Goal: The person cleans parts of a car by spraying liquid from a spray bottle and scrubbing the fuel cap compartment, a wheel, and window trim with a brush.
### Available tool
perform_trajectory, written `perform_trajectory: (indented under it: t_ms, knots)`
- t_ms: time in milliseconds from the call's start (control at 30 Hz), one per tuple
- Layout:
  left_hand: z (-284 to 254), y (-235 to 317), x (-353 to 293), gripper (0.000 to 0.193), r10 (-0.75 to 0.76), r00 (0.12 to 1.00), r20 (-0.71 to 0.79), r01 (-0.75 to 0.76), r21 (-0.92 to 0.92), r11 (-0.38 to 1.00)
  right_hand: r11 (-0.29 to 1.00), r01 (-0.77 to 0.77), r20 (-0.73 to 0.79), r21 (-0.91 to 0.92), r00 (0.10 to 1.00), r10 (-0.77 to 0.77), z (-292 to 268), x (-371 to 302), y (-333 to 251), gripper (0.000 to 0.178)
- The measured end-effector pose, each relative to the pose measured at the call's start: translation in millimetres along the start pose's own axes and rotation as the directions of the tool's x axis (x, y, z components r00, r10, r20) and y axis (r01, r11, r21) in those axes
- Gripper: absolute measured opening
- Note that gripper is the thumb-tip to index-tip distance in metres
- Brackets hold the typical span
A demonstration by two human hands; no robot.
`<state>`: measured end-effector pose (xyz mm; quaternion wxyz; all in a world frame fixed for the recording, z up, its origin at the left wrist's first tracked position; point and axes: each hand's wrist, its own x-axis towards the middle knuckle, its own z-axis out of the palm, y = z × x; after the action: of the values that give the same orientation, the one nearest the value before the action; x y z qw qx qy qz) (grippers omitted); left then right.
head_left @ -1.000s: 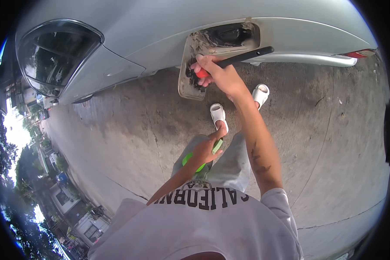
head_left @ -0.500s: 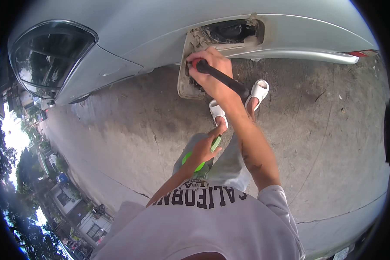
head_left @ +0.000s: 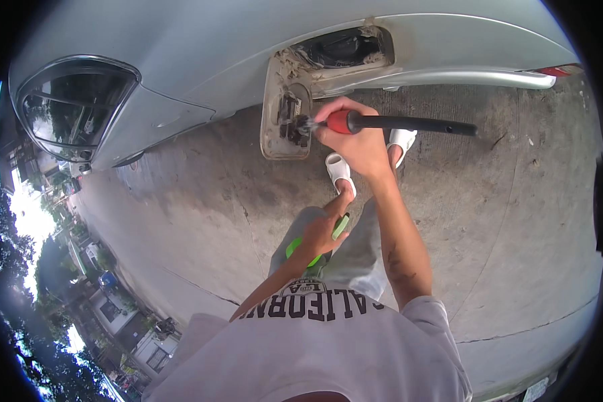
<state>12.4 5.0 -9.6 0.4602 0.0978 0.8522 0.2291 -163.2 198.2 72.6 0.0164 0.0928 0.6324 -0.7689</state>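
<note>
My right hand (head_left: 355, 137) is closed round a brush (head_left: 419, 124) with a long black handle and a red collar. Its bristle end, smeared by motion, is at the dirty inner side of an open fuel flap (head_left: 272, 134) on a silver car. Beside the flap, the fuel filler recess (head_left: 345, 48) is dark inside, with brown grime along its rim. Lower down, in front of my legs, my left hand (head_left: 319, 234) grips what looks like a green spray bottle (head_left: 341, 226). A bright green part shows under that wrist; the fingers partly hide the rest.
The car's silver side panel (head_left: 201, 40) spans the top, with a window (head_left: 77, 110) at left and a bumper edge (head_left: 476, 78) at right. My feet in white clogs (head_left: 340, 171) stand on concrete ground (head_left: 469, 221) close to the car. Trees and buildings are far left.
My right hand has moved right and slightly down, away from the flap's inside. The brush handle has swung from slanting downward to nearly level. My left hand has barely shifted.
</note>
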Motion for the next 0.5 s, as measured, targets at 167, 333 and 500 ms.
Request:
perform_trajectory:
  t_ms: [167, 333, 500]
  knots:
    - [7, -2, 10, 0.045, -0.021, 1.0, 0.019, 0.021, -0.032, 0.999, 0.983, 0.17, -0.071, -0.066, 0.982, -0.175, -9, 16, 4, 0.022]
    - [-5, 21, 15, 0.046, -0.004, 1.0, 0.013, 0.004, -0.041, 0.999, 0.803, 0.353, 0.101, -0.48, 0.931, -0.35, 29, 43, 17, 0.025]
    - [24, -6, 31, 0.053, 0.256, 0.935, -0.244, -0.296, -0.144, 0.944, 0.921, 0.303, 0.163, -0.247, 0.949, -0.269, 48, 23, 12, 0.017]
